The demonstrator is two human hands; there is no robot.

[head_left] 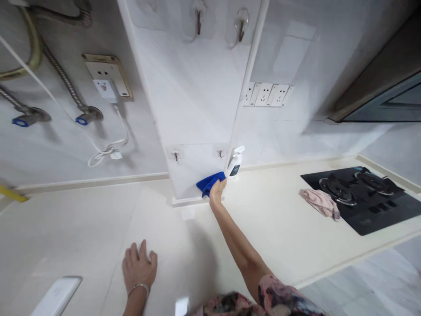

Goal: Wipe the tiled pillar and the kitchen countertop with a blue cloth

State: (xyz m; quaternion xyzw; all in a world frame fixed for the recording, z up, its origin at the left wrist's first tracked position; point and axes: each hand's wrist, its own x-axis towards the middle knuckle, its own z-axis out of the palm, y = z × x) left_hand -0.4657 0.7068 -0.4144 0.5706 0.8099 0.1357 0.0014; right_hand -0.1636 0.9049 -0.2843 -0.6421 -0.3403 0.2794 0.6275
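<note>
Right hand (217, 192), clasped on a folded royal-blue cloth (209, 181) at a smooth white pillar's (197, 101) foot, is beside a white plastic spray bottle (234, 166) that a rightward swipe could topple.

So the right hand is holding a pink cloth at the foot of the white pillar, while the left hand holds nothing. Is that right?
Not quite: the head view shows that the right hand is holding a blue cloth, not a pink one, at the foot of the white pillar, while the left hand holds nothing. The pink cloth lies at the edge of the stove.
</note>
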